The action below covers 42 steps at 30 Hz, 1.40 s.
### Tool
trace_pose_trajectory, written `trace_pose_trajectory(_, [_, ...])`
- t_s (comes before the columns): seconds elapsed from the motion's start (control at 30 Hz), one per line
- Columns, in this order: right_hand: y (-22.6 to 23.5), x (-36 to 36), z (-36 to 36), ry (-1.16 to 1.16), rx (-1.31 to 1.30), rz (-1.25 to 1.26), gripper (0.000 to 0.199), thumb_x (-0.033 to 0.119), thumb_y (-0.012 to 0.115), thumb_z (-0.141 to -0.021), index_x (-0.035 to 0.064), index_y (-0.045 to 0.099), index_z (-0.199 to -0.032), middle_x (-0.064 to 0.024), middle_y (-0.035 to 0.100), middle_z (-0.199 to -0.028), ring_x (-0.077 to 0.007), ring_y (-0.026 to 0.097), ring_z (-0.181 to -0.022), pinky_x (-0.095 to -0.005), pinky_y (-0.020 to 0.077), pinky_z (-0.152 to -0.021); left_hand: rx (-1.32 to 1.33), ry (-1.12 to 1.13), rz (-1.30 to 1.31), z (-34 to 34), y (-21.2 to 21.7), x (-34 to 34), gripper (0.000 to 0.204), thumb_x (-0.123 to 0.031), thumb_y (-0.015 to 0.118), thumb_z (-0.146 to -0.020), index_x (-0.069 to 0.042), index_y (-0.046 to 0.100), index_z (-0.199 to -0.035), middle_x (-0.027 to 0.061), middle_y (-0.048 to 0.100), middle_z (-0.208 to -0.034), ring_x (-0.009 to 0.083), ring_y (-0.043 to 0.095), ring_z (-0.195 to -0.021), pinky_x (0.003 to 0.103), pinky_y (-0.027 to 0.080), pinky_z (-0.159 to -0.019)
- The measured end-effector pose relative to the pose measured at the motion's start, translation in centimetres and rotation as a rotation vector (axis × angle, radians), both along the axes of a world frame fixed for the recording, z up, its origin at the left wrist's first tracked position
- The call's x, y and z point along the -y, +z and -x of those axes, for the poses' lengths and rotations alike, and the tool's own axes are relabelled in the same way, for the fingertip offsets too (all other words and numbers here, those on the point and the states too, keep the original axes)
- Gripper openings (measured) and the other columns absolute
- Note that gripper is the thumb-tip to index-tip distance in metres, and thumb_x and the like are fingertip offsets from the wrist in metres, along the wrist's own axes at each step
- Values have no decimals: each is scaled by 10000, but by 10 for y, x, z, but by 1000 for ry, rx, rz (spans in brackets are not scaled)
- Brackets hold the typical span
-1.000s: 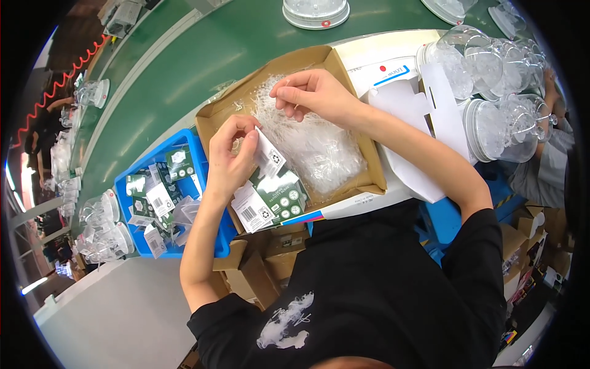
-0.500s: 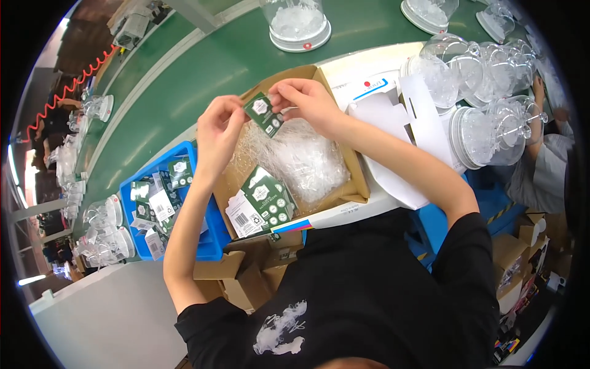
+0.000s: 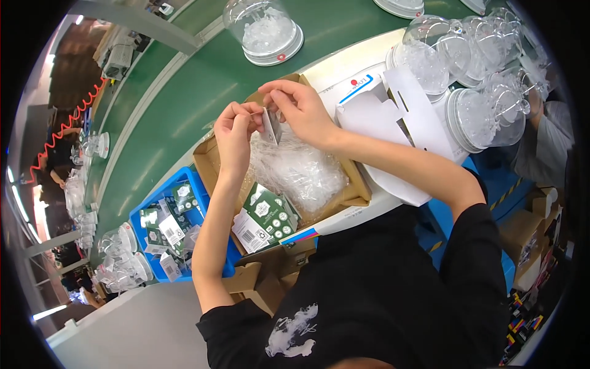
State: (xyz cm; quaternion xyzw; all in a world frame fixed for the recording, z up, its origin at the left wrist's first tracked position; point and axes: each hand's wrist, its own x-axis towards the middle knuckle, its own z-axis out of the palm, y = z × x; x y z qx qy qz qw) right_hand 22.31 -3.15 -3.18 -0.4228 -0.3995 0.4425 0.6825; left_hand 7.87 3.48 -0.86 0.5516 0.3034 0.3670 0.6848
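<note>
A small green-and-white card tag (image 3: 271, 127) is held above the cardboard tray, turned so that its narrow side faces me. My left hand (image 3: 236, 135) pinches its left edge between thumb and fingertips. Close by, my right hand (image 3: 305, 115) is closed at the card's top, thumb against index finger; anything thin between those fingertips is too small to make out. Under both hands, the cardboard tray (image 3: 358, 184) holds a heap of clear plastic strands (image 3: 307, 175). A stack of green card tags (image 3: 265, 212) lies in its near left corner.
A blue bin (image 3: 228, 270) with more green tags stands left of the tray. To the right are a torn white carton (image 3: 384, 126) and several clear domes (image 3: 485, 114) on white bases. Another dome (image 3: 265, 34) stands on the green bench (image 3: 184, 98). A person's arm (image 3: 536, 111) shows far right.
The tag has turned from showing its green face to nearly edge-on. My right fingertips have shifted to its top. The whole view has swung slightly.
</note>
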Motion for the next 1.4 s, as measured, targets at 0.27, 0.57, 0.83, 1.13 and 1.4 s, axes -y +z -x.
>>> trace_pose_trajectory(0.27, [6, 3, 4, 100, -23, 31, 213, 93, 496, -960, 2, 572, -1137, -18, 619, -845, -70, 548, -667, -213, 457, -600, 219, -140, 342, 12, -3, -12, 156, -140, 494, -938, -75, 495, -796, 64, 604, -856, 83, 476, -645, 220, 399, -567])
trace_pose_trajectory(0.57, [0, -2, -1, 35, -92, 51, 134, 154, 543, -961, 30, 540, -1010, -46, 647, -864, -74, 579, -667, -214, 458, -546, -7, -3, -109, -1, 3, 2, 92, -57, 542, -938, 18, 569, -984, 83, 631, -953, 112, 590, -817, 264, 505, -751])
trace_pose_trajectory(0.83, [0, 1, -1, 17, -43, 27, 188, 154, 551, -958, 22, 594, -1086, -35, 643, -888, -68, 572, -681, -200, 462, -561, -158, 96, -363, -1, 4, 7, 132, -26, 599, -913, 7, 562, -1035, 95, 668, -986, 103, 591, -837, 237, 478, -771])
trace_pose_trajectory(1.13, [9, 4, 0, 57, -82, 60, 123, 120, 558, -941, 13, 576, -998, -17, 632, -816, -56, 568, -632, -193, 447, -543, -201, 107, -395, 1, 0, 4, 106, 18, 605, -894, 32, 654, -987, 49, 661, -920, 83, 595, -824, 212, 481, -740])
trace_pose_trajectory(1.4, [4, 1, 2, 47, -74, 30, 103, 118, 529, -955, 23, 558, -984, -16, 606, -820, -62, 564, -650, -201, 446, -536, -164, 109, -353, 0, 4, 3, 108, 1, 630, -883, 31, 632, -987, 27, 624, -871, 72, 576, -787, 201, 468, -709])
